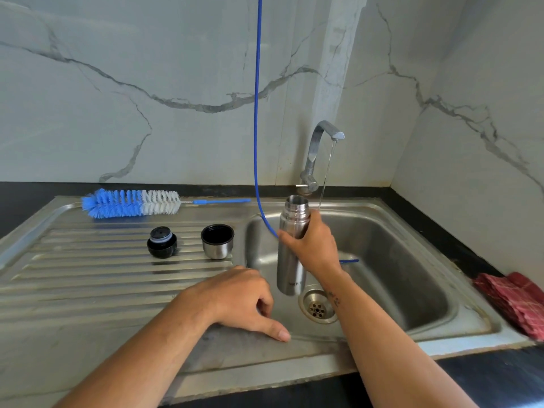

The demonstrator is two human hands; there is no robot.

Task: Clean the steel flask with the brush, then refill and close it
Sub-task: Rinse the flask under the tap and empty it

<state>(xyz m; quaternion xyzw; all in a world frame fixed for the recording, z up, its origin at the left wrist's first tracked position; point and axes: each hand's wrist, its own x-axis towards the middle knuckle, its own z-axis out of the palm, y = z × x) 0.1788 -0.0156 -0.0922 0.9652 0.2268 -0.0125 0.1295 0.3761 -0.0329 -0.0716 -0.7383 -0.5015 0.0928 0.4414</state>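
My right hand [313, 245] grips the open steel flask [290, 269] upright over the sink basin [397, 254], just left of a thin stream of water running from the tap [319, 148]. My left hand [244, 301] rests on the sink's front rim, fingers curled, holding nothing. The blue and white bottle brush [132, 203] lies at the back of the ribbed draining board [88, 275]. The black stopper [162, 242] and the steel cup lid [217, 241] stand on the draining board, apart from each other.
A blue hose [256, 113] hangs down the marble wall into the basin behind the flask. The drain [318, 309] sits below the flask. A folded red cloth [518, 301] lies on the black counter at the right.
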